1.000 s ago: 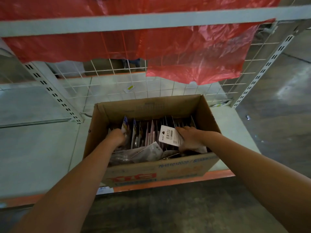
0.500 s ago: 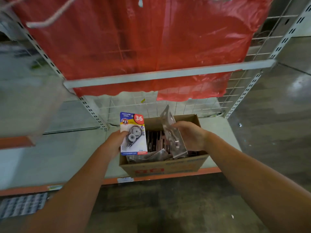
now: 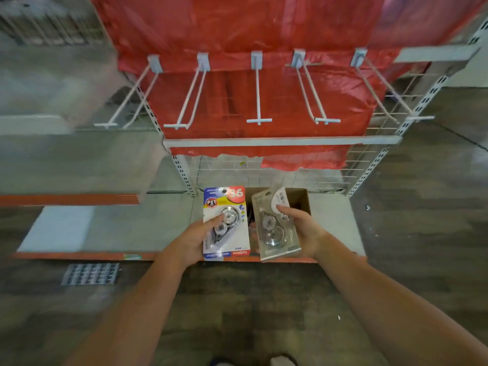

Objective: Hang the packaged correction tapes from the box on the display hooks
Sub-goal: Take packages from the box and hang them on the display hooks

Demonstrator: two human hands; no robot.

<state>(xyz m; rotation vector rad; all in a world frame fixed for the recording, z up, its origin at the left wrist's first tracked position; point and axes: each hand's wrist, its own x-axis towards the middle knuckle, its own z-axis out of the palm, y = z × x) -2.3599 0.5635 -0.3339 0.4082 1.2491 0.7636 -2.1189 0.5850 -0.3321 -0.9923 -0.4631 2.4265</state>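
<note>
The left hand (image 3: pixel 194 240) held a correction tape pack (image 3: pixel 226 223) face-up, thumb laid across the blister and fingers curled behind the card. The card was printed in blue, yellow and red, with a large "36" in its upper right corner and a clear bubble over the dispenser. It was upright, above the left half of the cardboard box (image 3: pixel 299 198) on the lowest shelf (image 3: pixel 118 228).

The right hand (image 3: pixel 301 229) gripped a second pack (image 3: pixel 276 224), thumb on its upper face and fingers wrapped under the right edge. This pack was tilted and showed a mostly clear or pale side; whether that was its front or back could not be determined. The hang holes on both cards were too blurred to locate.

Five white display hooks stood empty above, against red plastic sheeting (image 3: pixel 237 27). The centre hook (image 3: pixel 258 101) was nearest in line with both packs.

Recommended procedure: raise one pack at a time, printed side outward, align the top hole with the hook tip below its crossbar, then slide the card fully back. The tilted pack should probably be squared first, or the card would snag.
</note>
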